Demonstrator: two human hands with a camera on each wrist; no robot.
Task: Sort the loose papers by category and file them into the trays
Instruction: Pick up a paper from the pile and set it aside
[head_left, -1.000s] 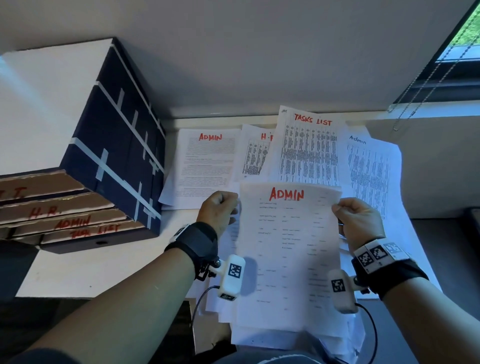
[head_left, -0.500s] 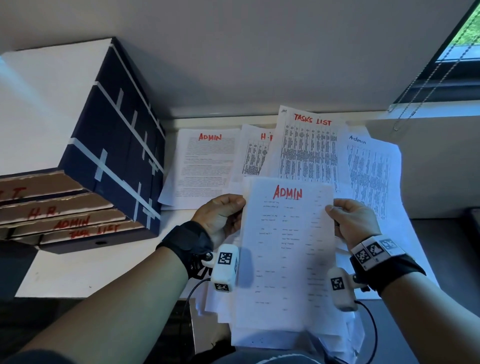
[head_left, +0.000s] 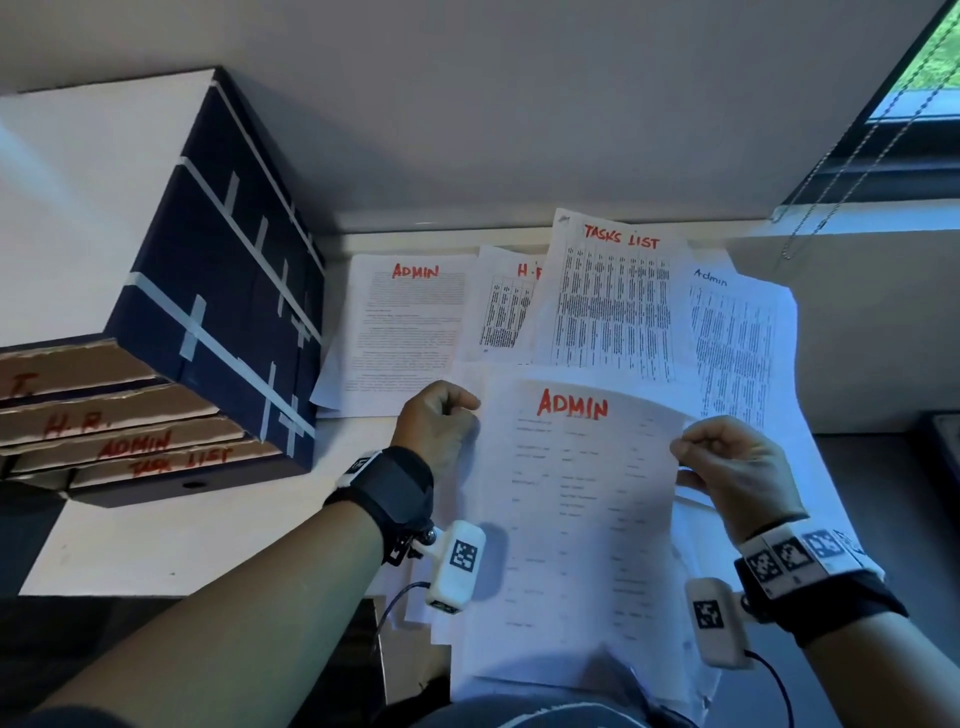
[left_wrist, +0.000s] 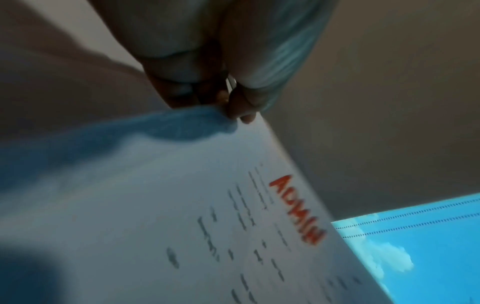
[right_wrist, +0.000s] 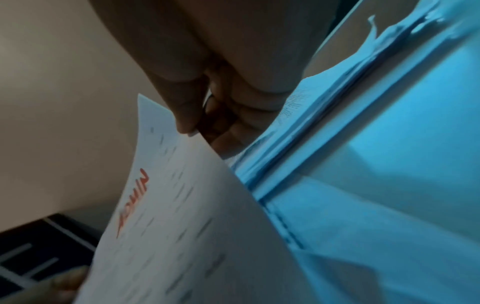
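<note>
Raised slightly, ADMIN sheet (head_left: 576, 499) pinched by left hand (head_left: 439, 426) and right hand (head_left: 732, 473) fingers

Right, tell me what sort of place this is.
Probably an office desk: a stack of labelled filing trays, printed sheets headed ADMIN and TASKS LIST spread on the white desktop, a window with blind cords beside it.

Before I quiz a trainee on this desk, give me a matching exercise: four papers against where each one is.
Papers:
1. ADMIN form sheet
2. TASKS LIST sheet
3. ADMIN text page
4. blue-ink Admin sheet

Places:
A. lying nearest the tray stack
B. held up by left hand and right hand
C. farthest right on the desk
D. overlapping the H.R. sheet

Pairs: 1-B, 2-D, 3-A, 4-C
</note>
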